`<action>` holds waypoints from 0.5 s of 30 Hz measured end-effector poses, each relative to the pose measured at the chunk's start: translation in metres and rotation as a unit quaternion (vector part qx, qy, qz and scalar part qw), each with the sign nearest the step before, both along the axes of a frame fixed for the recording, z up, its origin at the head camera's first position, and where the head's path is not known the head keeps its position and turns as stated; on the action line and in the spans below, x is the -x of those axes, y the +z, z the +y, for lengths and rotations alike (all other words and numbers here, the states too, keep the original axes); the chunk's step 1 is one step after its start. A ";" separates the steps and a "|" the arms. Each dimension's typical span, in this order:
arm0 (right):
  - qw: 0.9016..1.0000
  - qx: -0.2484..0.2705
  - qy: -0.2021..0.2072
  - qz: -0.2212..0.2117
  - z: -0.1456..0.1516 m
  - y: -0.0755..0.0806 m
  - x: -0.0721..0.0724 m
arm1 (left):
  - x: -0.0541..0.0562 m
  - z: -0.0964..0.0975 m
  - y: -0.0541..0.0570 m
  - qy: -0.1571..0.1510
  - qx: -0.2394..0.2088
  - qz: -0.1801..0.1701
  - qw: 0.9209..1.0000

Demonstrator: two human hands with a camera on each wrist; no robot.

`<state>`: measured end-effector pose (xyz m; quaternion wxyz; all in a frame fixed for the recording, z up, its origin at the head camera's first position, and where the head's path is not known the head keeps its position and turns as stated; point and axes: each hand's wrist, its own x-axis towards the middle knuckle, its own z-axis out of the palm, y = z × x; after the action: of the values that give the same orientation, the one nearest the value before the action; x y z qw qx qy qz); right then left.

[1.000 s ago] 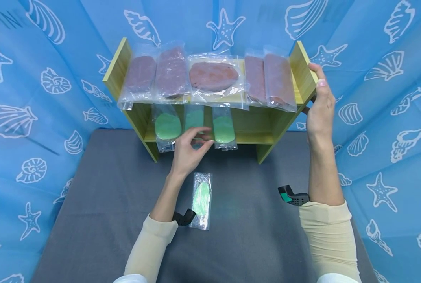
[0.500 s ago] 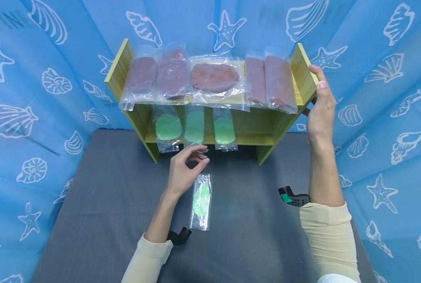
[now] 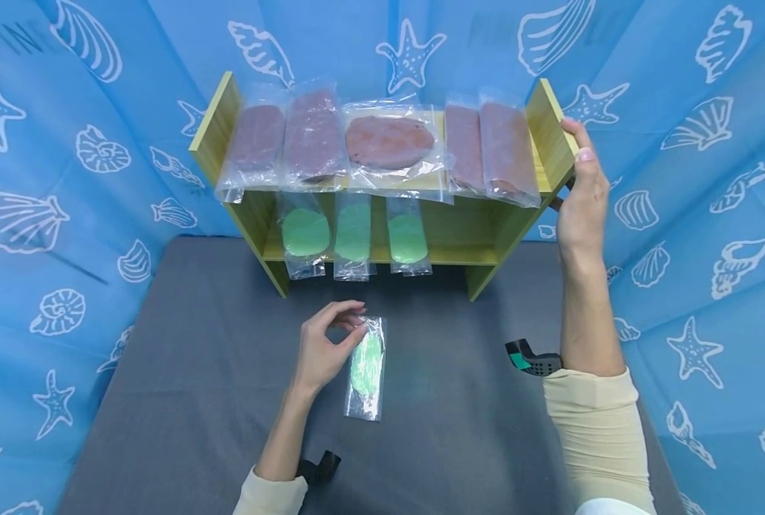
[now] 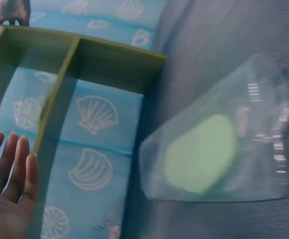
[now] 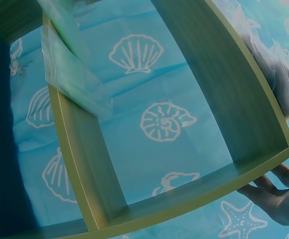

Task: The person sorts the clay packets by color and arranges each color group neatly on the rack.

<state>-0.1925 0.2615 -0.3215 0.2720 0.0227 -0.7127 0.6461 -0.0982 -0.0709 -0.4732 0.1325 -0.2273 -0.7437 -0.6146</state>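
My left hand [image 3: 324, 350] is over the cloth, fingers loosely bent with nothing between them. Its fingertips overlap the top end of a clear plastic bag [image 3: 372, 408] holding a flat light-green piece [image 3: 366, 368]. In the left wrist view that bag [image 4: 259, 174] lies to the right of the hand [image 4: 10, 199]. My right hand [image 3: 582, 207] grips the right side panel of a wooden shelf [image 3: 553, 129]. The right wrist view shows its fingers [image 5: 264, 199] around the panel's outer edge.
Several bagged reddish-brown pieces [image 3: 389, 139] lie along the top shelf. Three bagged green pieces [image 3: 353, 236] lie on the lower shelf, their ends over its front edge. A grey cloth [image 3: 447, 415] covers the table, and a blue shell-print curtain [image 3: 54, 214] surrounds it.
My left hand has drawn back from the lower shelf toward the bag on the table, leaving the middle green bag lying on the shelf. My right hand keeps its hold.
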 end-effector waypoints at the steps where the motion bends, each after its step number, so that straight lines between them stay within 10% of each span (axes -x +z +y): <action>1: 1.000 -0.002 -0.001 0.001 0.000 0.000 0.000 | -0.002 -0.001 -0.003 0.003 -0.001 -0.005 1.000; 15: 0.999 -0.003 0.000 -0.033 0.003 0.003 -0.003 | -0.014 -0.016 -0.055 0.023 -0.005 -0.060 0.998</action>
<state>-0.1893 0.2643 -0.3188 0.2482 0.0025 -0.7231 0.6447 -0.0844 -0.0870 -0.5285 0.1030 -0.1724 -0.7525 -0.6272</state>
